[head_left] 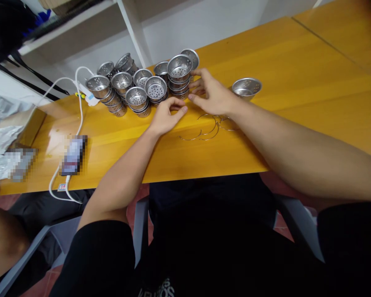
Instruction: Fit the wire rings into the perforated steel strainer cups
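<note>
Several stacks of perforated metal cups point(137, 98) stand close together at the back of the wooden table. My right hand point(208, 93) is beside the rightmost front stack point(179, 70), fingers apart and curved toward its side; whether the fingertips touch it I cannot tell. Just in front of the stacks, my left hand point(167, 115) rests low over the table with thumb and fingers apart and nothing between them. Thin curved metal wires point(208, 131) lie between and in front of my hands, partly behind my right forearm. One single metal cup point(246, 87) sits apart, beyond my right forearm.
A phone point(73, 156) with a white cable point(81, 111) lies on the left of the table point(315, 95). Plastic bags and a box point(34, 126) are at the far left, near another person's arm point(6, 235). A white shelf point(126, 24) stands behind the table.
</note>
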The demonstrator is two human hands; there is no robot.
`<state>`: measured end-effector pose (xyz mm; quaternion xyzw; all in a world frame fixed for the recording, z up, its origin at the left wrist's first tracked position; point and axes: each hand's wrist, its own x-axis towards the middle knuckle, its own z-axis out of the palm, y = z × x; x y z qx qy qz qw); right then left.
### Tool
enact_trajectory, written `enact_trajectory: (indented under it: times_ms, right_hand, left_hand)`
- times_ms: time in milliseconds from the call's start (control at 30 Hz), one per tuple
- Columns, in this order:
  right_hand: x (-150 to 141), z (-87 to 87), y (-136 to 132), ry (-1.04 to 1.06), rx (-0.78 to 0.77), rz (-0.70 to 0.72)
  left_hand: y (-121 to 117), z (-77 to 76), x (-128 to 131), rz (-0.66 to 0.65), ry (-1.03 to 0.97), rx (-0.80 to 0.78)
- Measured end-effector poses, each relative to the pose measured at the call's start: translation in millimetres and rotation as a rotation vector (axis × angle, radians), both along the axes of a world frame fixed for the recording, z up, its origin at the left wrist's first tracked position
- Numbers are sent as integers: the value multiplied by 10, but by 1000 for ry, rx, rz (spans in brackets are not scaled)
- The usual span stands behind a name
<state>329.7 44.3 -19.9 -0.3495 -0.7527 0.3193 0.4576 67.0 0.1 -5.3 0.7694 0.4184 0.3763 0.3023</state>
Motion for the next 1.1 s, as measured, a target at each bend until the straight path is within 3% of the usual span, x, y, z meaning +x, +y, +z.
enact_trajectory:
  times_ms: [433,667,1100]
  right_hand:
    - [-35,-24,9,11,-2,111]
    - [-63,-62,33,28,18,101]
    - [68,198,-139,13,5,36]
  left_hand:
    - [59,-30,-37,-1,-10,-11]
    - [52,-23,-43,-17,-37,-29]
    - [60,-85,-54,13,-61,15]
